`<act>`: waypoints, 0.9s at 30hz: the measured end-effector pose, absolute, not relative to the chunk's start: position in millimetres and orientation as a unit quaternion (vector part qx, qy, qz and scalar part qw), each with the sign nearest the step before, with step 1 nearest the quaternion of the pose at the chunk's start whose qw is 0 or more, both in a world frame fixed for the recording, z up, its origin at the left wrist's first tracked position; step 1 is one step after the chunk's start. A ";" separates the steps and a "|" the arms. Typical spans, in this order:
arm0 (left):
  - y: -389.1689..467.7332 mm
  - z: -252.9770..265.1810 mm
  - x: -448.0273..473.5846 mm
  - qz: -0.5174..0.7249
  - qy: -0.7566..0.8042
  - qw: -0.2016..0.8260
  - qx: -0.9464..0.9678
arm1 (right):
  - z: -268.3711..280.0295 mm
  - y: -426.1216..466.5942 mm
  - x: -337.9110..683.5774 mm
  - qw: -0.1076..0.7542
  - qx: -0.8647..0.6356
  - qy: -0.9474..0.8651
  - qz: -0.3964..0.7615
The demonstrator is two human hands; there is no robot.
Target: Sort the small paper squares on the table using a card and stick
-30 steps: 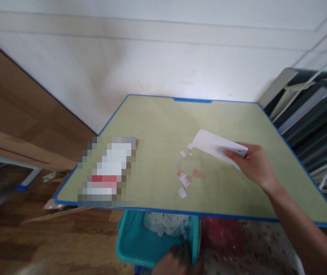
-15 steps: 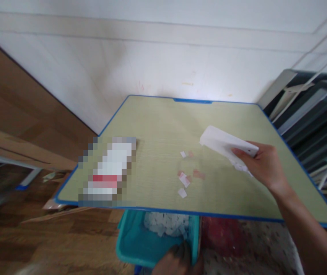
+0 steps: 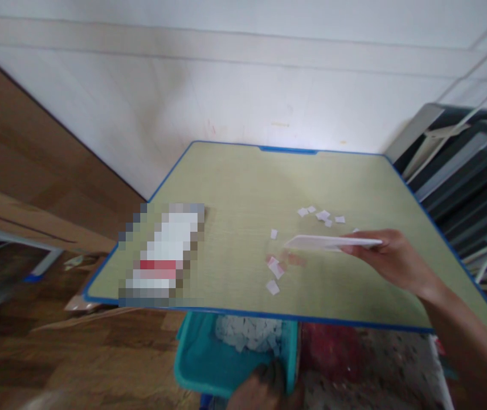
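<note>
Here, right hand (image 3: 397,263) (fingers pinched), white scraper (image 3: 331,243)

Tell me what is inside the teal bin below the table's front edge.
The teal bin holds a heap of white paper scraps. The table hides its far part.

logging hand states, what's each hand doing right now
Left hand: gripping the rim of the teal bin.
Right hand: closed on a flat white card.
</note>
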State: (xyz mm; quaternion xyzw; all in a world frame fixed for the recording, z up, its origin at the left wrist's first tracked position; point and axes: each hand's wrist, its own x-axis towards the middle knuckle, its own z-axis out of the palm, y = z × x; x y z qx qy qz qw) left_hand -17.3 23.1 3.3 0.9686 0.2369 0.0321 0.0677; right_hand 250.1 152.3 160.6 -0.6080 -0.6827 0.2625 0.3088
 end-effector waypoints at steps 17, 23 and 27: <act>22.3 2.6 -17.0 0.052 0.234 0.072 0.968 | 153.9 180.7 229.1 0.338 -0.611 -0.676 0.233; 21.5 -1.6 -16.2 0.017 0.237 0.112 0.965 | 156.0 177.4 233.8 0.344 -0.656 -0.639 0.206; 20.3 -0.5 -15.7 0.006 0.236 0.116 0.965 | 156.1 173.6 236.1 0.365 -0.661 -0.631 0.178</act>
